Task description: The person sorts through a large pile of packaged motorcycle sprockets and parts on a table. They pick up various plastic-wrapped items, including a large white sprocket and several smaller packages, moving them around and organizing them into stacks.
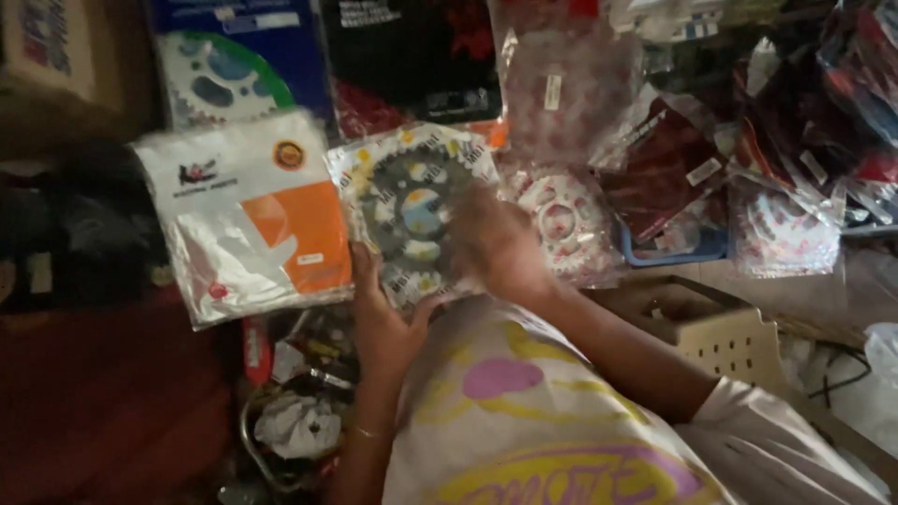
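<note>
Centre of the frame, both hands grip a bagged dark sprocket [412,210]: left hand [379,313] clasps its lower edge, right hand [500,245] its right side. Lifted clear already; more packets [253,220] lie unsorted around it

At the centre of the frame, the left hand [379,313] and right hand [500,245] grip a bagged dark sprocket [412,210]. A white and orange packet [248,215] lies just left of it. More bagged sprockets [561,220] fill the upper right.
</note>
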